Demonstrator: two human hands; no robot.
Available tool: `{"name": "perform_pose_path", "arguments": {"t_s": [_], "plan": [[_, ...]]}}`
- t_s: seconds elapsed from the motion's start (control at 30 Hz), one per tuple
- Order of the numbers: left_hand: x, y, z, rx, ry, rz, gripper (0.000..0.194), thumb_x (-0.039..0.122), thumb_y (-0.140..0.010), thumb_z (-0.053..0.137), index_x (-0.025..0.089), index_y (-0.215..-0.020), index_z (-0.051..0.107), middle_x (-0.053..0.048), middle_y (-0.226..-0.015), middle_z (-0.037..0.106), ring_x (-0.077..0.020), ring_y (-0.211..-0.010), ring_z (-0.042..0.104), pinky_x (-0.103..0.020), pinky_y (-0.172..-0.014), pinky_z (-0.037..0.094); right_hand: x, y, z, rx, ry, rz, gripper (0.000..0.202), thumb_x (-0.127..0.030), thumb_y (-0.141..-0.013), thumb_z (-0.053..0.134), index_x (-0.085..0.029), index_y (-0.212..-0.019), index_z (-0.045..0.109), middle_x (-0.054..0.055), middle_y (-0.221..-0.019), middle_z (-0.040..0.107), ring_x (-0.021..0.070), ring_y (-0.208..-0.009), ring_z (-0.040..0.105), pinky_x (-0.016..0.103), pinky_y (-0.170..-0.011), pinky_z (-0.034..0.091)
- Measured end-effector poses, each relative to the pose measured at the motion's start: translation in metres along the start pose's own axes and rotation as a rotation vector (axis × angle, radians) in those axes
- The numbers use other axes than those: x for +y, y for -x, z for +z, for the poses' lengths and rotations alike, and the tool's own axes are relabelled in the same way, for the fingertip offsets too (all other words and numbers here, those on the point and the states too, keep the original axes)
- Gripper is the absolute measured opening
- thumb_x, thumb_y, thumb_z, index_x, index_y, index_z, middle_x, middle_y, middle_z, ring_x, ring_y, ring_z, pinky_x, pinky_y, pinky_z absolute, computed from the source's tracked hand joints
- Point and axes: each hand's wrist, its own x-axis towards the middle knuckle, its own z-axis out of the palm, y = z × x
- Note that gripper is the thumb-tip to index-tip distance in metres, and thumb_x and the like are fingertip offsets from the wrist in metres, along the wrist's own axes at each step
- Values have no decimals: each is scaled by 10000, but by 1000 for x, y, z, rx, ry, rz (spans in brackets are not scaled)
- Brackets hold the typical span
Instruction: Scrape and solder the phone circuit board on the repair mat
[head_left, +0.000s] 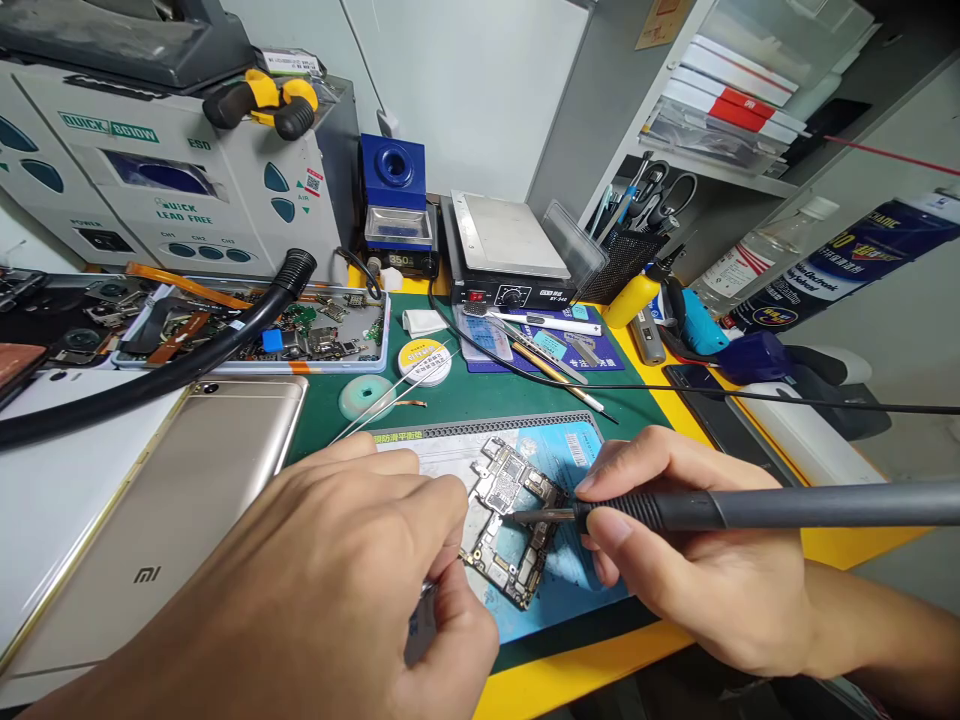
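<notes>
A phone circuit board [504,482] with an opening in its middle lies on a blue and white mat [574,560]. My right hand [697,560] grips a black soldering iron [720,508] between thumb and fingers, and the iron's tip touches or hovers just over the board's centre. At the board's left edge, my left hand [360,580] is closed, thumb against index finger, around a small metallic thing mostly hidden under the fingers. Thin wire strands rise behind the left hand's knuckles, near a round green spool [367,397].
A gold phone back [195,480] and a tray of parts [337,335] lie left, crossed by a black hose [187,370]. Behind are a small hot plate [510,240], a blue iron stand [394,185], a round tin [424,362] and brushes. Bottles stand right; a cable crosses the mat.
</notes>
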Motion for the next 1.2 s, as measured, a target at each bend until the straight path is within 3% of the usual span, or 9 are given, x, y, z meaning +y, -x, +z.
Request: {"name": "perform_pose_path", "arguments": {"t_s": [0.27, 0.47, 0.87, 1.2], "plan": [[1, 3, -1, 7, 6, -53, 266, 149, -885, 677, 309, -793, 485, 25, -657, 438, -234, -661, 482, -432, -714, 402, 1, 3, 0, 1, 3, 6, 255, -50, -847, 871, -295, -886, 811, -72, -574, 774, 145, -398, 674, 230, -422, 573], [0, 3, -1, -1, 21, -12, 269, 143, -887, 663, 310, -794, 474, 37, -641, 417, -224, -631, 455, -430, -712, 397, 1, 1, -1, 17, 10, -7, 244, -49, -851, 854, -288, -877, 819, -72, -581, 782, 139, -401, 684, 216, -432, 584], [2, 2, -3, 10, 19, -16, 270, 138, -903, 649, 314, -799, 472, 22, -673, 473, -233, -665, 493, -446, -665, 309, 16, 12, -3, 13, -54, -65, 323, 26, -910, 883, -287, -987, 862, -83, -676, 822, 107, -448, 701, 197, -498, 581], [1, 2, -3, 12, 16, 17, 281, 109, -902, 635, 310, -800, 467, 32, -674, 460, -221, -645, 476, -439, -679, 313, 2, 2, 0, -2, -26, -14, 241, -50, -872, 825, -289, -871, 794, -80, -602, 799, 124, -408, 694, 201, -462, 581]]}}
